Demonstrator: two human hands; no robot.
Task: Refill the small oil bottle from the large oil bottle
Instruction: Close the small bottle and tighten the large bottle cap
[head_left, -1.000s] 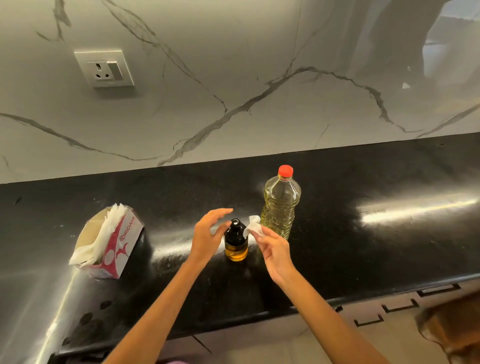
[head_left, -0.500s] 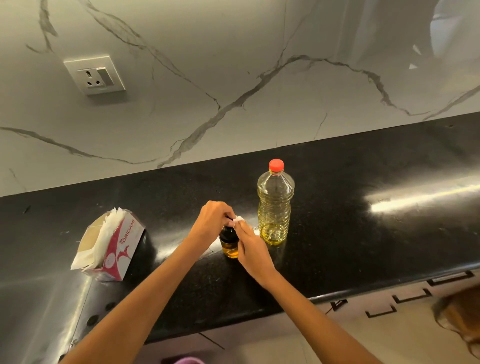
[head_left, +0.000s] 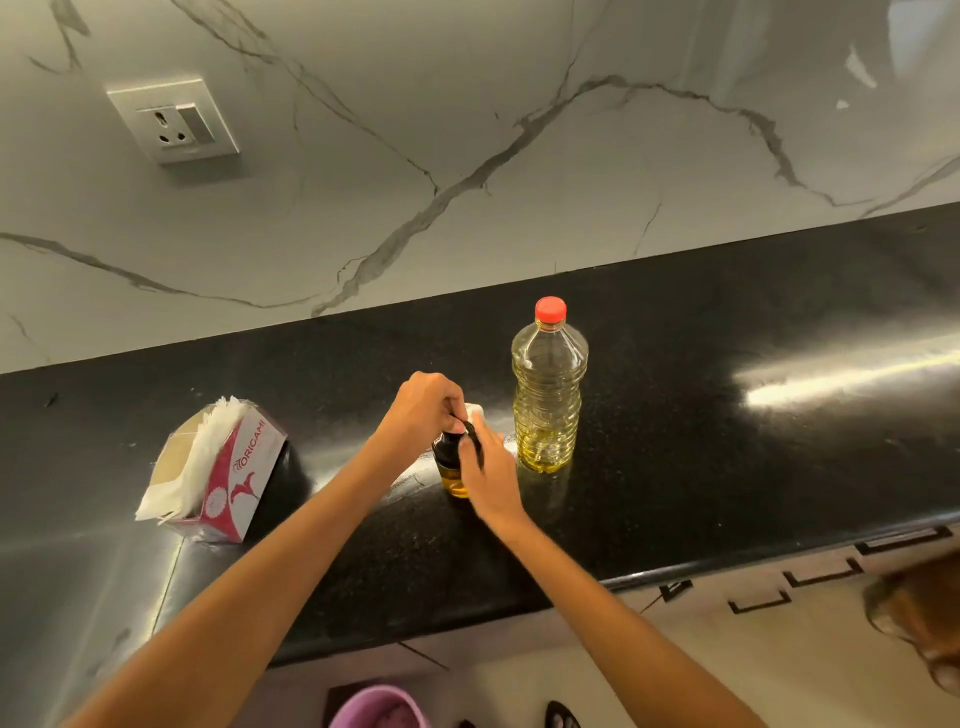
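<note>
Between both hands: small oil bottle (head_left: 451, 470); left hand (head_left: 423, 410) pinches top, right hand (head_left: 488, 467) grips side, tissue (head_left: 475, 412) behind.

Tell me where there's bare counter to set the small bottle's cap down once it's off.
Free: the black counter right of the large oil bottle, and the strip between the tissue box and the left hand. Crowded: around the small oil bottle, where right hand and tissue meet.
</note>
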